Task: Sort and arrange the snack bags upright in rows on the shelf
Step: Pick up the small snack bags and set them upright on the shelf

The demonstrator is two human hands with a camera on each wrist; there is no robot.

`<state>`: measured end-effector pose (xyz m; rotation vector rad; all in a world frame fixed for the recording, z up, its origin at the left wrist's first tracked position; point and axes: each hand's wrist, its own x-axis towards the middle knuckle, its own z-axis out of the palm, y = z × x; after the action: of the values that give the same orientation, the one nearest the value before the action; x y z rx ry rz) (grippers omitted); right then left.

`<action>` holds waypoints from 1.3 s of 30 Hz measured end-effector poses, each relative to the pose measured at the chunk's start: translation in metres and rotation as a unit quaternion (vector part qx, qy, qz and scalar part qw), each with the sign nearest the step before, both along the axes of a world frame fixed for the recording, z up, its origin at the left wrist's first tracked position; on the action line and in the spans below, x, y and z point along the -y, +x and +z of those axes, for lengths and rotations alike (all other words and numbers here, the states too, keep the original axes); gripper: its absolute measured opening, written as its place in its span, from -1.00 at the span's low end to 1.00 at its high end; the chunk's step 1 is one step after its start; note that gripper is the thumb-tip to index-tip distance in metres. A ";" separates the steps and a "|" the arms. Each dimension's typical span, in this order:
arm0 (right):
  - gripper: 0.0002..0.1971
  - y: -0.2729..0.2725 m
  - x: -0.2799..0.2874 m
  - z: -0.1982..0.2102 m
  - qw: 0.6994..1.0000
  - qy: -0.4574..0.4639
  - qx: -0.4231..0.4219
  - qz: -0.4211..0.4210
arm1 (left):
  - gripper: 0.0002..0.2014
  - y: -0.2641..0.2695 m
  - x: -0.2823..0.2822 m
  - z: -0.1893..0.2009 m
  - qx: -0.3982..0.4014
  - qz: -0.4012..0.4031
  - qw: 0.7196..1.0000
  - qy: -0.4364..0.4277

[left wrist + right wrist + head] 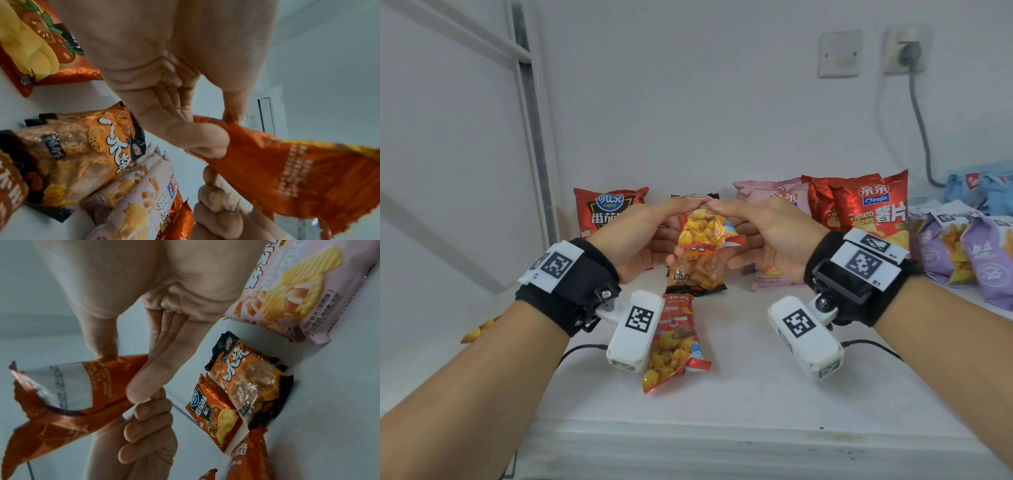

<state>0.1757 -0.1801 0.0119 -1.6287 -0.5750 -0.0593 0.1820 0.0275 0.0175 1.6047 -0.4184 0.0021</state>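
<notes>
You held the small red snack bag (703,228) up between both hands, left hand (643,236) and right hand (767,233) each pinching its top edge, above the white shelf (756,394). You were mid-placement (by my reading); next called for standing it upright beside the orange noodle-snack bag (697,274).
</notes>
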 end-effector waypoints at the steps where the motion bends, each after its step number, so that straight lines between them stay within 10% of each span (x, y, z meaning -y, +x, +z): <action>1: -0.67 0.000 0.000 0.000 1.000 0.001 0.001 0.001 | -0.44 0.001 0.000 0.000 0.001 0.003 1.000 -0.005; 6: -0.82 0.002 0.001 -0.002 1.000 -0.003 0.027 -0.003 | -0.75 0.002 0.000 -0.002 0.059 -0.017 0.998 -0.001; 14: -0.59 0.009 0.003 -0.002 0.975 -0.062 0.193 -0.094 | -0.43 -0.004 -0.004 -0.001 0.217 -0.034 0.975 0.007; 22: -0.64 0.012 0.004 0.000 0.950 -0.061 0.288 -0.102 | -0.65 -0.012 -0.008 0.007 0.280 -0.018 0.959 0.034; 33: -0.74 -0.008 -0.013 0.002 0.957 -0.027 0.285 -0.048 | -0.66 -0.055 -0.019 0.021 0.251 0.064 0.962 0.085; 39: -0.79 -0.011 -0.036 0.004 0.992 -0.027 0.117 -0.028 | -0.83 -0.063 -0.065 0.019 0.202 0.218 0.931 0.212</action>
<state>0.1647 -0.1445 0.0157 -1.7034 -0.7149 -0.2822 0.1186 0.0928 0.0364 2.1053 -0.3847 0.6282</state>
